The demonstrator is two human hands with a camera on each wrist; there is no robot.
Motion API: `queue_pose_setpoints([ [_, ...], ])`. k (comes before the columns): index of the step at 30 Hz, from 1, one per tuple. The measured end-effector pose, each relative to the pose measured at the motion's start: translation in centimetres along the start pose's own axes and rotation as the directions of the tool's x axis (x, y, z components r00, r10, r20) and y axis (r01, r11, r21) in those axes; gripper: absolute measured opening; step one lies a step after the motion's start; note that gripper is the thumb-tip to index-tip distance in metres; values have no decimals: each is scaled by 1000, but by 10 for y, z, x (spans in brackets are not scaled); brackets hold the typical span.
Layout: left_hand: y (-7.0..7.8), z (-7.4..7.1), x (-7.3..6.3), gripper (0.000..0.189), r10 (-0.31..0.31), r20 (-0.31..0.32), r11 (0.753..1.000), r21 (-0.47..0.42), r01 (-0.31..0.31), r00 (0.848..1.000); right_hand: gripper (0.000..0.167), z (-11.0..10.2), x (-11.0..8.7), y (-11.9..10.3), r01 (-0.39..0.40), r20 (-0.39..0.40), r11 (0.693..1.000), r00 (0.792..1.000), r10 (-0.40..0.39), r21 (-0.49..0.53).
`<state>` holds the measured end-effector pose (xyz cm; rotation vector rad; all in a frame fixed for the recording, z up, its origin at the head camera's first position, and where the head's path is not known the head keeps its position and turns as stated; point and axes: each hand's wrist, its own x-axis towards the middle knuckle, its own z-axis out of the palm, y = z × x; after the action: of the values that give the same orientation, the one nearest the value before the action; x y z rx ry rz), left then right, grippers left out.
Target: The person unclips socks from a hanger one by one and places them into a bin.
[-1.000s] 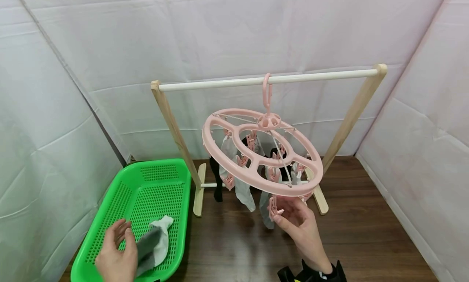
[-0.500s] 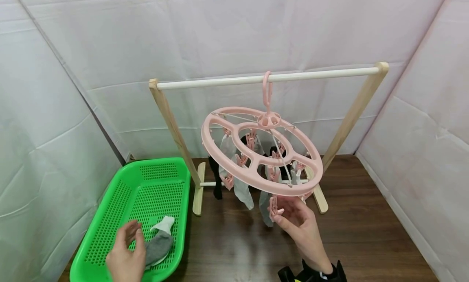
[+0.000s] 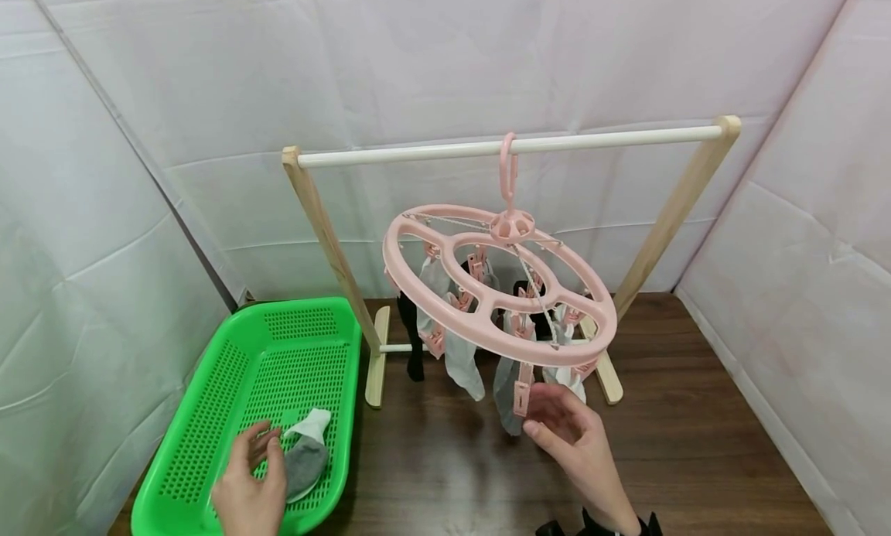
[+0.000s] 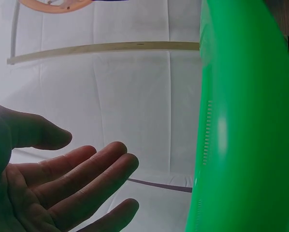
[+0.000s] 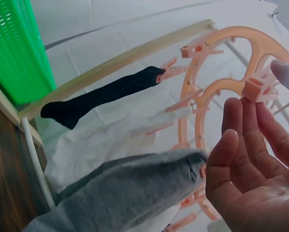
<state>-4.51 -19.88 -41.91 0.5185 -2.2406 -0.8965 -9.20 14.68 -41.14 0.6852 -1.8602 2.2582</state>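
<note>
My left hand (image 3: 250,486) hovers over the green basket (image 3: 351,412), fingers loosely bent and holding nothing. Just right of it, a grey and white sock (image 3: 306,462) lies crumpled on the basket floor. My right hand (image 3: 574,439) is at the front of the pink round clip hanger (image 3: 445,308), fingers relaxed. A pink clothespin (image 3: 522,389) hangs straight down from the hanger's rim beside the thumb. In the right wrist view, that clothespin (image 5: 255,89) sits between thumb and fingertips, not squeezed. A grey sock (image 5: 135,188) hangs clipped close to this hand.
The hanger hooks over the white bar (image 3: 418,156) of a wooden-legged rack (image 3: 675,211). Several socks hang from its clothespins, among them a black sock (image 3: 412,339) and a light grey sock (image 3: 462,366). White cloth walls (image 3: 209,72) surround the dark wooden tabletop (image 3: 696,428).
The right thumb has come off the clothespin, which swung from tilted to hanging straight. My left hand moved right slightly; the sock in the basket settled from stretched to bunched.
</note>
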Motion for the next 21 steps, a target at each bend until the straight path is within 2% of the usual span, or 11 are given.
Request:
queue_pose_setpoints([
  [4, 0, -1, -2, 19, -5, 9, 1000, -11, 6, 1000, 32, -5, -6, 2, -40, -4, 999, 999, 40, -34],
  [9, -2, -1, -3, 14, 17, -4, 1000, -18, -17, 1000, 31, -11, -10, 5, -27, -10, 999, 1000, 27, -46],
  [16, -2, 1, -6, 13, 48, -16, 999, -13, -48, 999, 32, -23, -14, 0, -27, -84, 998, 996, 23, -48],
  [21, 0, 2, -6, 11, 58, -16, 998, -22, -58, 998, 31, -42, -16, -5, -57, -161, 993, 986, 39, -107],
])
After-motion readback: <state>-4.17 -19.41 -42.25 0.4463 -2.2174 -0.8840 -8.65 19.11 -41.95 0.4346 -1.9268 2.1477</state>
